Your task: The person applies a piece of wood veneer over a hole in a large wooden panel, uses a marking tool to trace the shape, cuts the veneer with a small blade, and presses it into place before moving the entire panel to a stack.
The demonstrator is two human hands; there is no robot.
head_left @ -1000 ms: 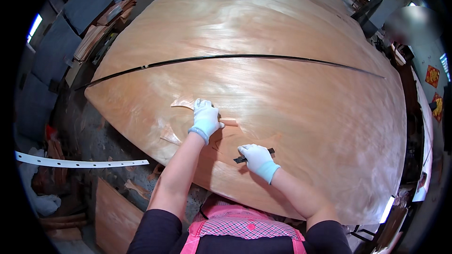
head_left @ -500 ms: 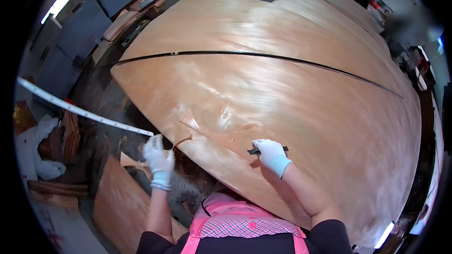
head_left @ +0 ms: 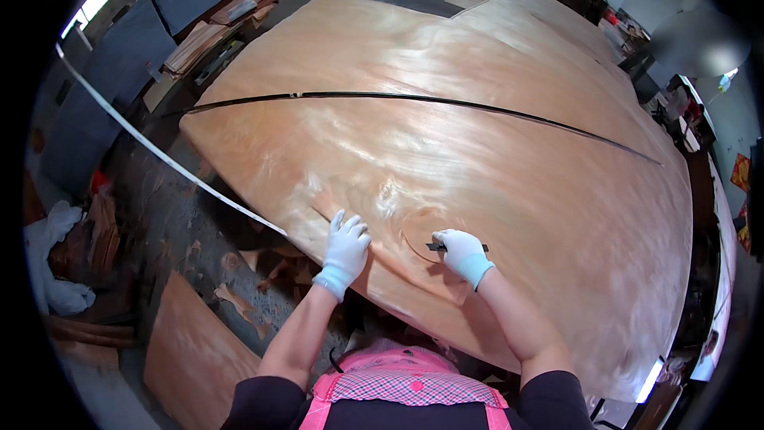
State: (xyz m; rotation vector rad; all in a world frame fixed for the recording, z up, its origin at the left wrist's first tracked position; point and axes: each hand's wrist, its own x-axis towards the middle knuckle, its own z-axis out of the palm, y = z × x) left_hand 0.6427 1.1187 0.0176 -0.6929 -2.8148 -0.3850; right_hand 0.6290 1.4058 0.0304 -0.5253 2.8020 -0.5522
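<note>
Our left hand [head_left: 344, 248] lies flat, fingers spread, near the veneer sheet's [head_left: 477, 135] front edge. Our right hand [head_left: 461, 253] has its fingers clamped on a small dark blade [head_left: 436, 246]. Wood scraps [head_left: 255, 271] litter the floor below.

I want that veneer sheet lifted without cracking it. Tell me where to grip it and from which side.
Take the veneer sheet at its near edge, coming from the person's side. It lies flat and wide, and that edge overhangs the floor, so fingers can probably slip underneath. The left hand already rests flat near that edge; the right hand holds a small dark blade. Spread the hands wide apart, since it looks thin.
</note>
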